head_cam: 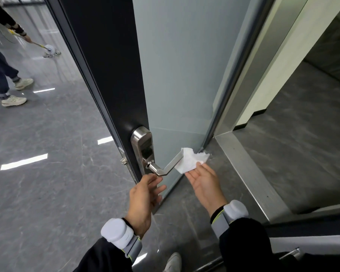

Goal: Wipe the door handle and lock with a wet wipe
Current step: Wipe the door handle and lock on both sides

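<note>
A silver lever handle (170, 164) sticks out from a silver lock plate (140, 146) on the edge of a dark door (110, 75). A crumpled white wet wipe (190, 160) is wrapped over the free end of the handle. My right hand (204, 183) is palm up just below it, holding the wipe with fingertips under it and thumb on it. My left hand (143, 201) hovers under the handle's bend near the door edge, fingers apart and holding nothing.
The door stands ajar, with a frosted glass panel (181, 75) beside the lock. A metal threshold strip (249, 173) runs along the grey floor at the right. At the far left another person (0, 71) pushes a mop (49, 50). My shoe (174, 262) shows at the bottom.
</note>
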Motion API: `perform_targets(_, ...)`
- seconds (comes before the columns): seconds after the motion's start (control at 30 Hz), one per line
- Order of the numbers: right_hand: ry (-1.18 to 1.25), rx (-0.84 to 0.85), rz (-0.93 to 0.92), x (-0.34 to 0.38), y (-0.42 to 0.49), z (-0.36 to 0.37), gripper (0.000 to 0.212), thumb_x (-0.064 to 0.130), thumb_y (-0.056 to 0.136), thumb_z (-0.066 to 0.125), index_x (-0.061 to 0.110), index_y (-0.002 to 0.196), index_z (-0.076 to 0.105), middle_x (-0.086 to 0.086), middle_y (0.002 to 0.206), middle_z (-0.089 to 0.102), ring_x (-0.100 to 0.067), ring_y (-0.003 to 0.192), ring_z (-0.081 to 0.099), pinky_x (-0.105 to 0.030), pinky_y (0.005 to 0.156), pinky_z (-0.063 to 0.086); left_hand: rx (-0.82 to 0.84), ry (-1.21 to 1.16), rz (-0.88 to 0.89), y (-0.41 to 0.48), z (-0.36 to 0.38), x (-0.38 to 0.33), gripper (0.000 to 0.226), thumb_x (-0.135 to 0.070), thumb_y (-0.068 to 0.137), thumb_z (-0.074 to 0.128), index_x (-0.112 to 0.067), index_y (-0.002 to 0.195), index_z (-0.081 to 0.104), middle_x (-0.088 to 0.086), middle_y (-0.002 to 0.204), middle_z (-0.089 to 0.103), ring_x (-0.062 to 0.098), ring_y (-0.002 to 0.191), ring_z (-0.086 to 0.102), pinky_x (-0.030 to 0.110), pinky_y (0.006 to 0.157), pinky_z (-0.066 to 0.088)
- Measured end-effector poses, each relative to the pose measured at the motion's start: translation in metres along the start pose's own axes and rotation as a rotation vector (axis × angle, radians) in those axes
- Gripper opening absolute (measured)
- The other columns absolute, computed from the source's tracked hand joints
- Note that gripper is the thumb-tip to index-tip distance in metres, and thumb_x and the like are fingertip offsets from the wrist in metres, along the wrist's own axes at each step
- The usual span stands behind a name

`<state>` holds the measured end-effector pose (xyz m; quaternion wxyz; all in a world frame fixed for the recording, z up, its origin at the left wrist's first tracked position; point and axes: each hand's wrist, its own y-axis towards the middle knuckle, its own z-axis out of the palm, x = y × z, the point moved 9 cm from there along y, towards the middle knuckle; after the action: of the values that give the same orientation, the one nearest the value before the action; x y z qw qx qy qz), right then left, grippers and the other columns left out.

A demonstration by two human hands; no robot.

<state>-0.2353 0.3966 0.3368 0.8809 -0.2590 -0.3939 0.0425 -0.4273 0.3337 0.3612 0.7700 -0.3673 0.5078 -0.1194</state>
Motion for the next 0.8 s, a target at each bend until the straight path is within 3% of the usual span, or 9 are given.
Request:
perform_targets(0.07,0.079,0.062,0.064,-0.006,0.003,0.018,0.020,0.003,0.104,0.042,0.001,0.116,0.057,-0.021,0.115,0.070,-0.030,0.108,0.068,-0.047,0.101,0.049,-0.002,-0.018,0.013,0.000,0.002,-0.004,0.033,-0.038,0.093,0.059,-0.013,0.111,0.071,0.005,0.109,0.078,0.028,0.107,0.071,0.031,0.072,0.047)
perform_targets(0.17,0.165,0.091,0.110,-0.010,0.005,0.037,0.034,0.006,0.104,0.041,-0.004,0.136,0.046,-0.026,0.127,0.064,-0.032,0.117,0.065,-0.043,0.095,0.053,-0.001,-0.059,0.051,0.003,0.004,-0.013,0.039,-0.041,0.095,0.059,-0.009,0.114,0.071,0.008,0.115,0.076,0.024,0.103,0.072,0.028,0.068,0.047)
perform_targets(0.3,0.181,0.055,0.109,-0.012,0.003,0.038,0.040,0.005,0.104,0.041,-0.004,0.143,0.038,-0.028,0.132,0.060,-0.032,0.116,0.065,-0.040,0.087,0.057,0.011,-0.040,0.053,0.012,0.004,-0.014,0.022,-0.034,0.094,0.063,-0.015,0.102,0.072,0.010,0.114,0.075,0.010,0.080,0.074,0.019,0.057,0.048)
perform_targets(0.4,0.146,0.050,0.099,-0.015,-0.006,0.040,0.035,0.003,0.104,0.042,-0.005,0.137,0.044,-0.026,0.124,0.066,-0.027,0.102,0.072,-0.036,0.079,0.061,0.018,-0.025,0.034,0.017,0.001,-0.011,0.018,-0.032,0.093,0.066,-0.017,0.099,0.072,0.004,0.103,0.078,0.005,0.071,0.073,0.016,0.050,0.048)
perform_targets(0.57,-0.006,0.088,0.116,-0.038,-0.033,0.055,0.024,0.003,0.104,0.039,0.003,0.115,0.061,-0.015,0.107,0.076,-0.022,0.096,0.075,-0.029,0.076,0.061,0.028,0.088,0.039,0.022,-0.005,-0.018,0.015,-0.030,0.091,0.070,-0.017,0.084,0.075,-0.001,0.073,0.069,0.009,0.064,0.061,0.022,0.056,0.046)
perform_targets(0.67,0.003,0.085,0.124,-0.048,-0.039,0.055,0.025,0.003,0.105,0.039,0.006,0.114,0.062,-0.010,0.102,0.078,-0.021,0.098,0.075,-0.027,0.076,0.061,0.034,0.150,0.029,0.026,-0.008,-0.021,0.012,-0.027,0.089,0.072,-0.016,0.085,0.076,-0.001,0.069,0.064,0.009,0.061,0.056,0.021,0.054,0.045)
perform_targets(0.8,0.002,0.106,0.152,-0.051,-0.044,0.054,0.027,0.004,0.105,0.040,0.003,0.122,0.060,-0.015,0.110,0.075,-0.025,0.104,0.073,-0.028,0.079,0.060,0.048,0.145,-0.012,0.028,-0.011,-0.017,0.009,-0.024,0.083,0.078,-0.016,0.087,0.079,-0.004,0.068,0.063,0.008,0.060,0.052,0.021,0.054,0.040)
